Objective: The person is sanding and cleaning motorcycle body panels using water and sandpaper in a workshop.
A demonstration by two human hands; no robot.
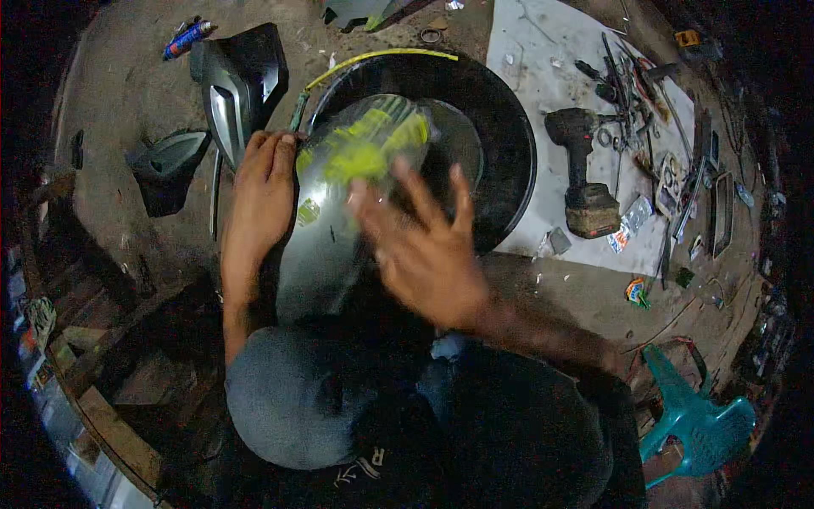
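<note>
A grey, glossy painted body panel (318,254) with yellow-green markings lies across my lap and over a round black basin (518,172). My left hand (264,184) grips the panel's left edge, fingers curled over its upper part. Over the panel's right side, my right hand (426,248) is blurred, with its fingers spread. It appears to hold nothing, though blur hides whether the fingertips touch the surface. A thin yellow strip (381,53) runs along the basin's far rim.
Left of the basin lie dark moulded panels (241,95) and a blue tube (187,39). To the right, a white sheet (528,57) bears a cordless drill (585,172) and scattered hand tools (626,95). A teal plastic chair (699,426) stands at lower right.
</note>
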